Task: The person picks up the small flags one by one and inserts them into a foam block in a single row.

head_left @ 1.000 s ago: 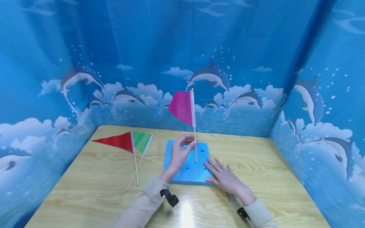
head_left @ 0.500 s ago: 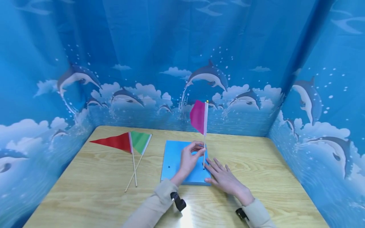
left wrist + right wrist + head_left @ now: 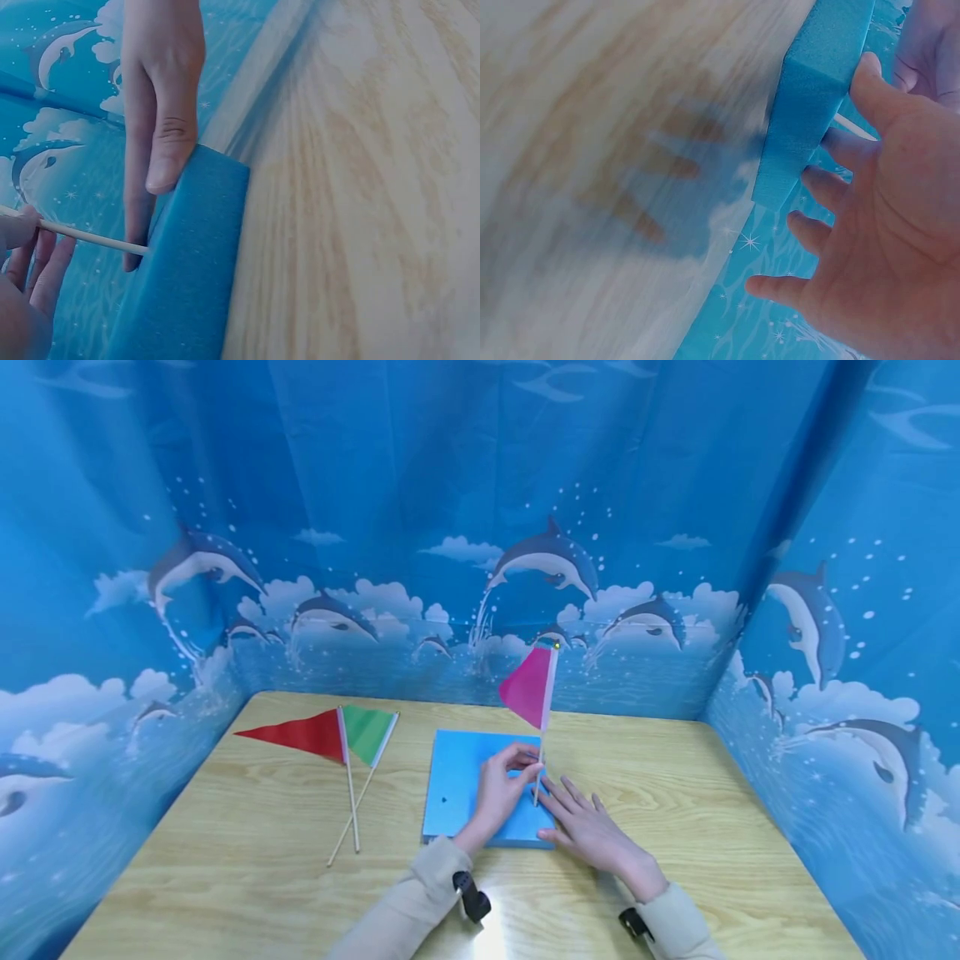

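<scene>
My left hand (image 3: 504, 793) pinches the thin wooden stick of a magenta flag (image 3: 529, 687) between thumb and fingers. The flag stands nearly upright, its top leaning slightly right. Its stick's lower end (image 3: 127, 245) meets the top of a blue foam block (image 3: 459, 768) near the right front corner, where a hole showed before. Spread fingers of my right hand (image 3: 592, 833) rest on the block's right edge, the thumb by the front corner. In the right wrist view, that thumb and fingertips touch the block's side (image 3: 810, 97). Part of the block is hidden behind my left hand.
On the table (image 3: 225, 860) to the left lie a red pennant (image 3: 307, 735) and a green flag (image 3: 367, 733), their sticks crossed. A small hole (image 3: 444, 799) shows in the block's left front. A blue dolphin-print curtain (image 3: 420, 527) encloses the table's back and sides.
My left hand has moved right and toward me with the magenta flag, from mid-block to its right front corner. The flag has lowered and now leans right. The right hand stays put.
</scene>
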Tool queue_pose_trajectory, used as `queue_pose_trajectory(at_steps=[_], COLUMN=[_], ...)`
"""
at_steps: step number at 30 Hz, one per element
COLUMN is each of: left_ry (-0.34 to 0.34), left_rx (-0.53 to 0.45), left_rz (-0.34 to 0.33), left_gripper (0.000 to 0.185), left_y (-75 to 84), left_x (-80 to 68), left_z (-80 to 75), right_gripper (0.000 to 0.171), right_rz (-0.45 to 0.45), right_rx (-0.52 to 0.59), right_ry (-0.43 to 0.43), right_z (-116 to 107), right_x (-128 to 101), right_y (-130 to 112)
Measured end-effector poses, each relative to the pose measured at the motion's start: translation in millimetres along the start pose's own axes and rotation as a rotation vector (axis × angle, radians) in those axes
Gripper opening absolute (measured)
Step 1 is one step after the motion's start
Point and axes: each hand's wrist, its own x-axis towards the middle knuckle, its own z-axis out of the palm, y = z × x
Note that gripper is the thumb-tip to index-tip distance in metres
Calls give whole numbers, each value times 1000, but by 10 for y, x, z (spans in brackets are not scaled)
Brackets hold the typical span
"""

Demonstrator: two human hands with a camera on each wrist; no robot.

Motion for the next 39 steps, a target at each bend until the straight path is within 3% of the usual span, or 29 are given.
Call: queue_pose_trajectory(at_steps=[21, 27, 39], left_ry=[-23, -33, -52], left_rx=[49, 42, 24], left_rz=[-11, -43, -44], left_gripper=[21, 19, 20], left_y=[-75, -52, -7], left_x=[-8, 6, 33], left_z=[29, 48, 59], right_gripper=[67, 67, 66], right_rz=[5, 13, 19], right_rx=[18, 24, 13], right_ry=[8, -8, -26], right_z=[-16, -43, -43], right_x=[-16, -18, -3], right_y=[-19, -36, -34])
